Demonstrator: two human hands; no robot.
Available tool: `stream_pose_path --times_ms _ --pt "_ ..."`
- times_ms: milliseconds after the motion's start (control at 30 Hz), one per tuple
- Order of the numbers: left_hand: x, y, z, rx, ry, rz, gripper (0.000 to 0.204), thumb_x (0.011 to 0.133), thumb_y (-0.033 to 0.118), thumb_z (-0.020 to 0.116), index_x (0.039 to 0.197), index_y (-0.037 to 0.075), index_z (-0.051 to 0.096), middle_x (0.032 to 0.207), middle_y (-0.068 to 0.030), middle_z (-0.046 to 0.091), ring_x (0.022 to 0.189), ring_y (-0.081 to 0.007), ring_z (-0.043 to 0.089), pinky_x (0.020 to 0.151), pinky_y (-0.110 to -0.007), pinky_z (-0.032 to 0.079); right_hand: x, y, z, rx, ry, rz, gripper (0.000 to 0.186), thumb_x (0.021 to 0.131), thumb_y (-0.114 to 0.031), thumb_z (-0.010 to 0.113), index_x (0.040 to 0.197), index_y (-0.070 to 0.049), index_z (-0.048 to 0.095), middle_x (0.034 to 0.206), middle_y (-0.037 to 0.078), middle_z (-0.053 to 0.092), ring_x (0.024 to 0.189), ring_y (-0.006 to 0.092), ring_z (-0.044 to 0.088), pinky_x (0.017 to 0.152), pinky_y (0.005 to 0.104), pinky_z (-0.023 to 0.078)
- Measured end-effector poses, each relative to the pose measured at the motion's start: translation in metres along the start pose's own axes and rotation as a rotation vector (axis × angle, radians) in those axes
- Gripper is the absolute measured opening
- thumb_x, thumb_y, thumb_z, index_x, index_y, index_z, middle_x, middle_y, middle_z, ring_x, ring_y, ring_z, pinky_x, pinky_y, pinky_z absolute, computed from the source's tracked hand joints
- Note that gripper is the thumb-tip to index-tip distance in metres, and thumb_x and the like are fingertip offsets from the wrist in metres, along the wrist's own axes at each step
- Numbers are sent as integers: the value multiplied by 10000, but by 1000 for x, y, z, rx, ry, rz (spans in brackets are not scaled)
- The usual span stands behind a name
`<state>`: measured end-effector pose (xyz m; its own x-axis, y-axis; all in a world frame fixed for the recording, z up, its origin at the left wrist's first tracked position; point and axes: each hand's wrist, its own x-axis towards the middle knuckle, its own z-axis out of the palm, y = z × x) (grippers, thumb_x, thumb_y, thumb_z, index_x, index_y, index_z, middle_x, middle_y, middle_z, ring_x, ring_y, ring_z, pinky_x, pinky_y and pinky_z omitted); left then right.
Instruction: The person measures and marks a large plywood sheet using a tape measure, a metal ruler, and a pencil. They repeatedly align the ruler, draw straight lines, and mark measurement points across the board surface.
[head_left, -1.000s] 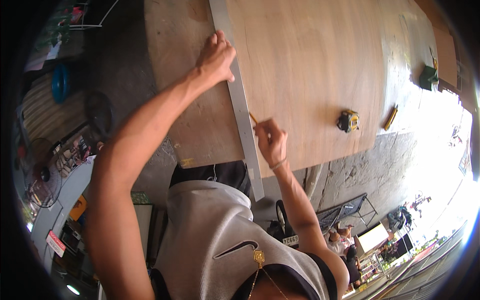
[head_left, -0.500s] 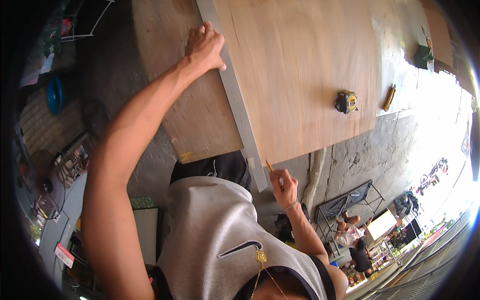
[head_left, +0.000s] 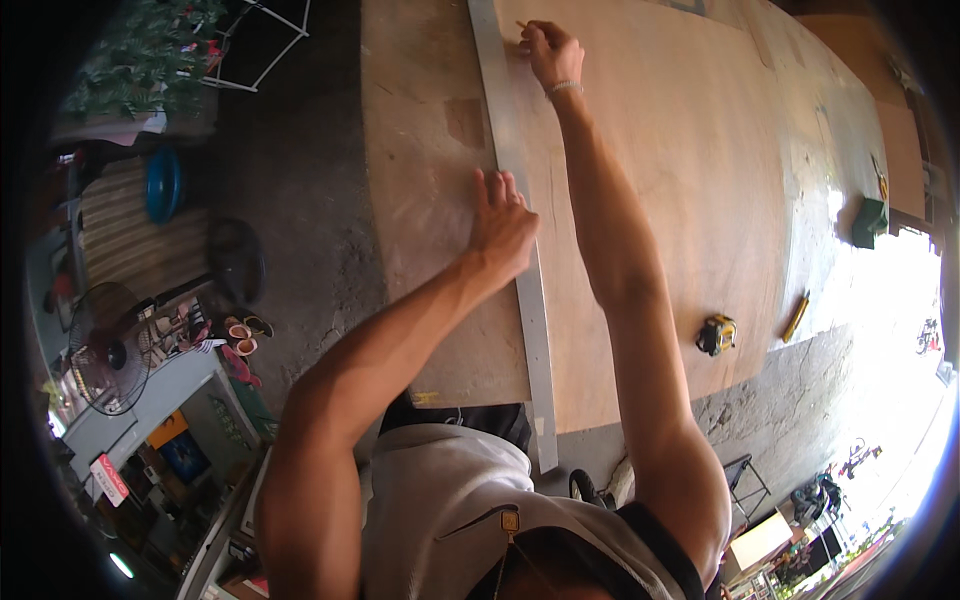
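A long grey metal straightedge lies across the plywood sheet, running from near my waist to the top of the picture. My left hand presses down on it around the middle, fingers stretched out and holding nothing. Farther off, my right hand is closed round a pencil, whose tip is close to the straightedge's right side. Whether the tip touches the wood I cannot tell.
A yellow and black tape measure rests on the plywood at the right. Beyond it lie a yellow-handled cutter and a dark green object. A standing fan and a blue round object are on the left.
My right hand has gone with the pencil from the sheet's near edge to far along the straightedge. My left hand has slid nearer along it. The whole view has shifted.
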<state>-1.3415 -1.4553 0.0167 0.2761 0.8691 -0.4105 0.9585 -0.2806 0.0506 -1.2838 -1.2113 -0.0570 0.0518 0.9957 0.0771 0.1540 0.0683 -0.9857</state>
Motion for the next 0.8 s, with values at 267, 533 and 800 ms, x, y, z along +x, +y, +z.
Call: stream_pose_path --times_ms 267,533,800 --pt "2 2 -2 34 8 36 239 652 116 729 877 43 768 1362 -327 490 1323 -477 374 1119 -676 144 71 -2 40 -221 -31 -59 342 833 -294 593 980 -26 745 737 81 726 729 165 714 733 298 557" --pt "-1 -5 0 -26 32 37 493 676 155 744 1128 -32 677 1403 -314 448 1347 -449 351 1131 -659 143 12 -20 2 -319 -158 -47 298 858 -271 572 860 -28 744 715 83 715 676 164 693 669 310 537" --pt "-2 -6 -1 -10 52 53 951 546 427 886 1271 -86 546 1397 -289 445 1345 -392 367 1140 -617 206 -312 -75 -137 -287 -188 229 146 882 -77 579 864 21 686 810 211 678 719 332 695 640 357 527"
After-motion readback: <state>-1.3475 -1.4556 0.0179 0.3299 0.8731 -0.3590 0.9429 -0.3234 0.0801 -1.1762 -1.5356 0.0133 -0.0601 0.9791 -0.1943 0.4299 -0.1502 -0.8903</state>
